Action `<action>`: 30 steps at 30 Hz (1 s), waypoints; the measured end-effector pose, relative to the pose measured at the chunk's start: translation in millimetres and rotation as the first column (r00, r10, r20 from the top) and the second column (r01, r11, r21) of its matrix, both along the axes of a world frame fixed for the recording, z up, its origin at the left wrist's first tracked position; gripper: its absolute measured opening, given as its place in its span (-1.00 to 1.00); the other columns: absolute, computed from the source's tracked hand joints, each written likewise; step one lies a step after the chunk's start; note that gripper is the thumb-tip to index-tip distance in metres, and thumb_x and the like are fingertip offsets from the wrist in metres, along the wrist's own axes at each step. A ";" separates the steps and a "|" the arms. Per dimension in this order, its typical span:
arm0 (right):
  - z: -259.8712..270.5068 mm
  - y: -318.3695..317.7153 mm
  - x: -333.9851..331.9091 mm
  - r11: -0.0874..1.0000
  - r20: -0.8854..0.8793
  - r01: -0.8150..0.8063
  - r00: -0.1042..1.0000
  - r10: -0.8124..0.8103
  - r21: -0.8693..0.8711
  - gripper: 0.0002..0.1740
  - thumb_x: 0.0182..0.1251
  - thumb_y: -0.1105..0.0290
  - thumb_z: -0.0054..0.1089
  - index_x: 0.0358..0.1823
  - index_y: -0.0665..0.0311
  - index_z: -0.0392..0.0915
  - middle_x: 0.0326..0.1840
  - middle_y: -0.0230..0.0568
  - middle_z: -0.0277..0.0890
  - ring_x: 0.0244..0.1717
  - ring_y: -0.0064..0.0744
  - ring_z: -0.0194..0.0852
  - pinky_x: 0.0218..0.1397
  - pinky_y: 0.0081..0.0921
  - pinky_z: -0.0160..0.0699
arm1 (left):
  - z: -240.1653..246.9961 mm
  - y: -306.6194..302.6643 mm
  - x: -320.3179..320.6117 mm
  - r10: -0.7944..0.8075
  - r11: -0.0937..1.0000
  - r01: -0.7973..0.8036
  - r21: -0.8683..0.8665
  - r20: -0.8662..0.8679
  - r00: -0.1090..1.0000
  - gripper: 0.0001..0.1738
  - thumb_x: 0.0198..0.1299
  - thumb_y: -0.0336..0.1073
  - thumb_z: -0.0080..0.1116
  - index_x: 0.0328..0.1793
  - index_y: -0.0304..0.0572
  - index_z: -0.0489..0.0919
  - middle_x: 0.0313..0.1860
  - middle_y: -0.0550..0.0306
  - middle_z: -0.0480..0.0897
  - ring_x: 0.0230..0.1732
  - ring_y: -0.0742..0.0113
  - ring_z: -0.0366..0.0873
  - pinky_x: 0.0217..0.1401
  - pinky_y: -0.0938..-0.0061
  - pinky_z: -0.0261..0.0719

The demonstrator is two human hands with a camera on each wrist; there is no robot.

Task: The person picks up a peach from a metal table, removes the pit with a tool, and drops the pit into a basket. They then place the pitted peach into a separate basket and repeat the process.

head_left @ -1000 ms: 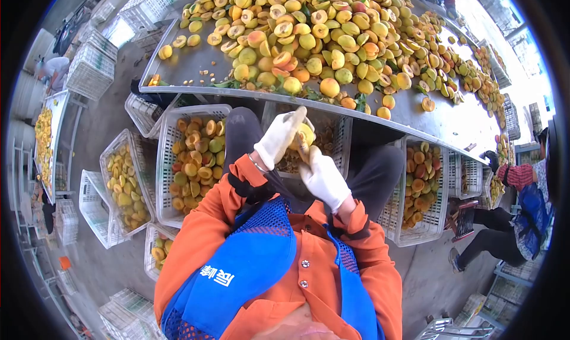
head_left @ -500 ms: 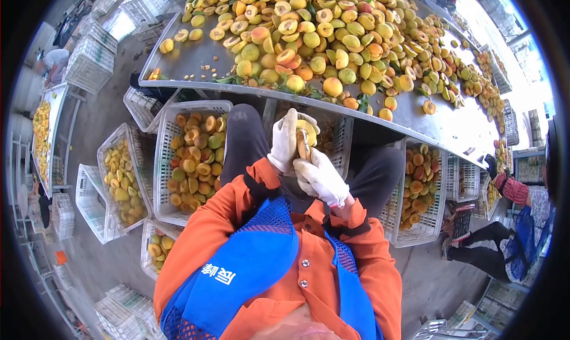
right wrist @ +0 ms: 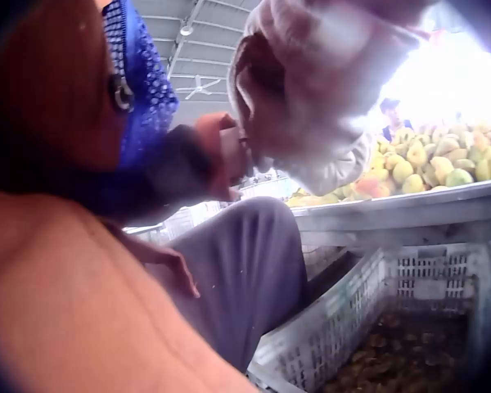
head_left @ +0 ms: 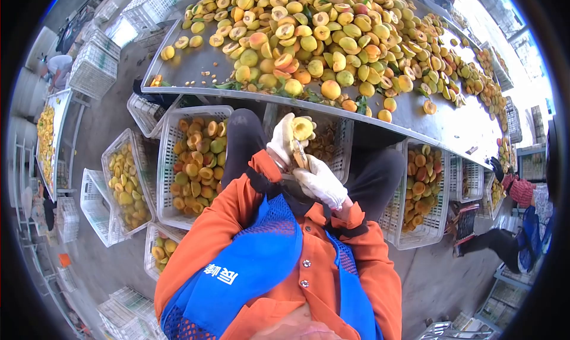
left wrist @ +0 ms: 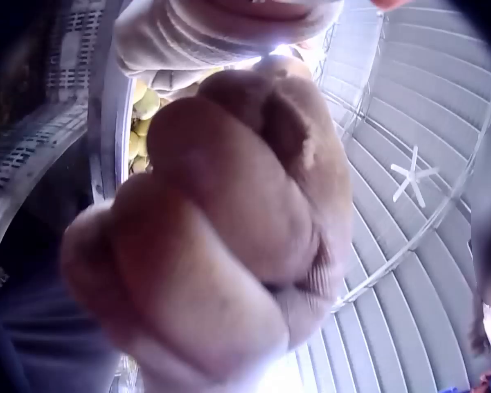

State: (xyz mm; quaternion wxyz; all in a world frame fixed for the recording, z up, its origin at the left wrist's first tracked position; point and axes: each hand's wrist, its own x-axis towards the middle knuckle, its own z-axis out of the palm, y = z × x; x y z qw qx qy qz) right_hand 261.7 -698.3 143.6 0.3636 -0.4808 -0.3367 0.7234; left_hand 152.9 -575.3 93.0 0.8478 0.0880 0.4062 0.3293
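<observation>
In the head view, my gloved left hand (head_left: 280, 143) holds a yellow fruit (head_left: 303, 128), a pale yellow face turned up. Just below it, my gloved right hand (head_left: 322, 184) grips a small tool (head_left: 300, 156) with a brownish handle, its upper end close to the fruit. Curled fingers of my left hand (left wrist: 221, 221) fill the left wrist view, hiding the fruit. The right wrist view shows a blurred glove (right wrist: 311, 98); fruit and tool cannot be made out there.
A metal table (head_left: 439, 123) bearing piled whole and halved fruit stands ahead. Under its edge, a crate (head_left: 342, 144) holds dark bits between my knees. Fruit-filled crates stand left (head_left: 168, 162) and right (head_left: 436, 221). Another person (head_left: 504, 245) is at the right.
My left hand has turned, bringing the fruit's pale face up. The tool has moved down from the fruit with my right hand. At the right, the other person's legs have shifted.
</observation>
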 end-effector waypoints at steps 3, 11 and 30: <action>-22.5 -1.8 13.3 0.983 0.284 -0.050 0.959 -0.003 0.179 -0.67 0.31 0.38 0.13 0.06 0.28 0.37 -0.52 -0.46 0.32 -0.66 -0.69 0.17 -0.61 -0.62 0.19 | 4.7 -6.4 1.9 0.052 0.966 -0.018 0.259 -0.125 0.991 -0.48 0.47 0.11 -0.21 -0.02 -0.22 0.54 -0.35 0.06 0.67 -0.49 0.29 0.57 -0.54 0.49 0.48; -45.2 1.4 27.9 0.877 0.771 -0.171 0.569 -0.285 0.450 -0.66 0.28 0.25 0.16 -0.09 0.38 0.45 -0.41 0.20 0.59 -0.36 0.28 0.57 -0.29 -0.02 0.54 | -28.0 1.5 -8.1 0.135 0.749 -0.008 0.662 -0.141 0.981 -0.55 0.52 -0.05 -0.22 0.06 -0.28 0.55 -0.13 0.07 0.66 -0.15 0.41 0.59 -0.07 0.55 0.55; -27.4 -7.8 30.6 0.994 0.106 -0.090 0.991 0.083 0.065 -0.59 0.23 0.35 0.15 0.11 0.31 0.48 -0.26 -0.50 0.45 -0.37 -0.68 0.34 -0.33 -0.66 0.38 | -4.0 -14.2 -8.9 0.043 0.867 -0.027 0.497 -0.022 0.999 -0.52 0.43 0.05 -0.06 0.03 -0.24 0.59 -0.16 0.07 0.69 -0.19 0.31 0.65 -0.20 0.46 0.57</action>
